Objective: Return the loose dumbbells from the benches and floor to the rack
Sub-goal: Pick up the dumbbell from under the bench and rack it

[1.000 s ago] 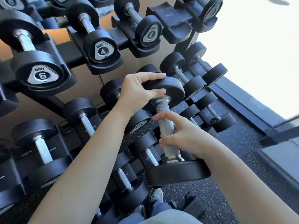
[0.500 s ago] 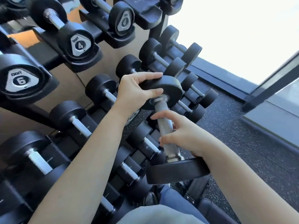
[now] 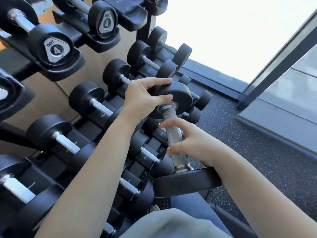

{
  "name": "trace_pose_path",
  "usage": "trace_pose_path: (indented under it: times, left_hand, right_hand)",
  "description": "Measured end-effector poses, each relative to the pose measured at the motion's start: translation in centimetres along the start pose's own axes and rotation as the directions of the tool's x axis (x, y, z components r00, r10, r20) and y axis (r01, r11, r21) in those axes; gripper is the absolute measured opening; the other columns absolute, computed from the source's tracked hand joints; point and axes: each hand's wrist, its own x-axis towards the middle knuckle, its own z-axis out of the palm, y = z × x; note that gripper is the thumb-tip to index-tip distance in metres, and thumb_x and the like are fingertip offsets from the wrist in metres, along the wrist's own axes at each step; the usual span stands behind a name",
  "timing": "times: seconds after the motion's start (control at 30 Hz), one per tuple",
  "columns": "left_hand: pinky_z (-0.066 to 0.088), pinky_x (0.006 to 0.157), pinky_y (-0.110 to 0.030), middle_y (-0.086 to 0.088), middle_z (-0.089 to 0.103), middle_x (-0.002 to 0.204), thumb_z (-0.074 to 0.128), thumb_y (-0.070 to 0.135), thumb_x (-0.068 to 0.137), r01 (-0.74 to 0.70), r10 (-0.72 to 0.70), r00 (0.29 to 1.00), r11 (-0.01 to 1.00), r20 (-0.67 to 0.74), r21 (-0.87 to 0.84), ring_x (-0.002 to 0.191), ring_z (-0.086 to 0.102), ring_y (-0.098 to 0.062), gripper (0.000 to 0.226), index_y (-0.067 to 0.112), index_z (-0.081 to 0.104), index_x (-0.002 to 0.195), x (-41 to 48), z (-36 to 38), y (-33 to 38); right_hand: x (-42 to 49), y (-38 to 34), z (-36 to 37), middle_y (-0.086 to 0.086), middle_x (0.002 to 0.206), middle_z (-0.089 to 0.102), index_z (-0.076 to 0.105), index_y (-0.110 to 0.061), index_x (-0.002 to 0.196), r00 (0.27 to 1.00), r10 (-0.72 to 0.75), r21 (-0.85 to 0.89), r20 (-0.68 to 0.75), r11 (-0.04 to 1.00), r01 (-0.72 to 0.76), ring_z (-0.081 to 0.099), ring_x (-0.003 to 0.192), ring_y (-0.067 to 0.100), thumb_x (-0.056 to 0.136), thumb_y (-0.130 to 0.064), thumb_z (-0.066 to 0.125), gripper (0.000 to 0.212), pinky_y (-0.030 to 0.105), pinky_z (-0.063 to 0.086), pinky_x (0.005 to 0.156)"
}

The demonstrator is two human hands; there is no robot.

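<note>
the dumbbell (image 3: 173,136) stands nearly upright in the air, just in front of the rack's (image 3: 133,16) lower rows. the left grip (image 3: 142,98) is clamped on its upper head, fingers on top, thumb beneath. the right grip (image 3: 193,145) is curled round the knurled handle above the lower head.

dumbbell (image 3: 173,134) before rack (image 3: 96,43), right of centre

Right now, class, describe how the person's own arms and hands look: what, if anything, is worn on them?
Nothing is worn: the left hand and right hand are bare, with no gloves, rings, watch or wristbands showing, and both forearms are uncovered to the frame edge.
</note>
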Motion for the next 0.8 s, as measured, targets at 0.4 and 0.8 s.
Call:
trace_pose_path:
  times: [0.4, 0.8]
  left_hand:
    - [0.050, 0.078, -0.017, 0.014, 0.070, 0.089, 0.081, 0.009, 0.061, 0.033, -0.030, 0.999, 0.996, -0.041, 0.077, 0.087, 0.066, -0.003, 0.039, 0.035, 0.070, 0.088, 12.0, 5.3, -2.9]
    - [0.050, 0.082, -0.019, 0.013, 0.069, 0.092, 0.080, 0.009, 0.061, 0.031, -0.004, 0.968, 0.994, -0.250, 0.105, 0.087, 0.066, -0.002, 0.039, 0.037, 0.069, 0.088, 29.8, 12.1, -2.5]
  right_hand:
    - [9.4, 1.2, -11.3, -0.010, 0.065, 0.034, 0.055, -0.033, 0.110, 0.996, -0.045, -0.049, 0.078, 0.998, 0.049, 0.037, 0.037, -0.001, 0.074, 0.002, 0.064, 0.051, 0.011, 0.030, 0.039]
    - [22.1, -1.6, -29.3, -0.012, 0.063, 0.037, 0.053, -0.035, 0.108, 0.971, -0.107, -0.163, 0.214, 0.976, 0.144, 0.037, 0.051, 0.016, 0.075, 0.001, 0.062, 0.050, 0.028, 0.037, 0.052]
